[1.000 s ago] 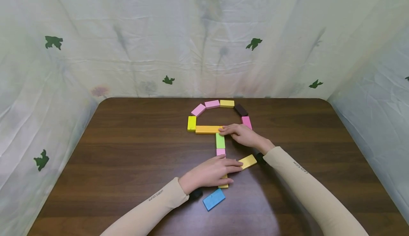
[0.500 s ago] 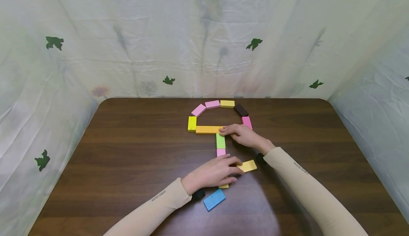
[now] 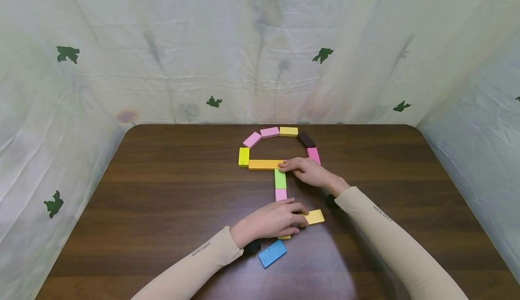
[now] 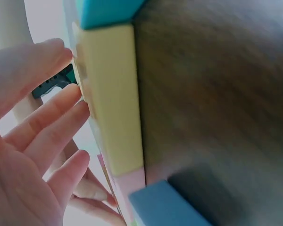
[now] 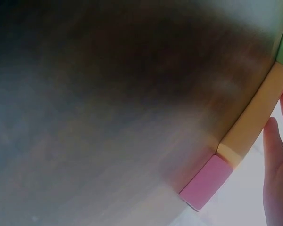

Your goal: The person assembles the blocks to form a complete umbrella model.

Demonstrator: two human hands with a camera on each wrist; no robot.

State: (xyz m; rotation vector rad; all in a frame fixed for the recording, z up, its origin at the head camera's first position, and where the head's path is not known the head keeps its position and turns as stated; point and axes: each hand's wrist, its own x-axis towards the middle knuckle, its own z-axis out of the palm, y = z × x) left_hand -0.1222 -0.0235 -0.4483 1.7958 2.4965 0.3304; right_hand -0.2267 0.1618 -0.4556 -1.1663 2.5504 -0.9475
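Note:
My left hand (image 3: 270,218) lies over the lower part of an upright row of blocks. Its bent fingertips touch a loose pale yellow block (image 3: 314,217) to the row's right. In the left wrist view the fingers (image 4: 52,136) reach out uncurled beside a yellow block (image 4: 114,99). My right hand (image 3: 308,171) rests its fingertips on the right end of an orange bar (image 3: 264,165). A green block (image 3: 280,179) and a pink block (image 3: 280,194) continue below that bar. The left hand covers much of the row; a yellow end (image 3: 284,236) shows under it.
An arch of blocks rises above the orange bar: yellow (image 3: 243,157), pink (image 3: 252,139), dark brown (image 3: 306,139) and magenta (image 3: 313,155) among them. A blue block (image 3: 272,253) lies slanted near the row's foot. In the left wrist view another blue block (image 4: 167,205) sits beside the row.
The loose yellow block has slid nearer to me and turned flatter under my left fingertips, which have bent more. My right hand stays where it was.

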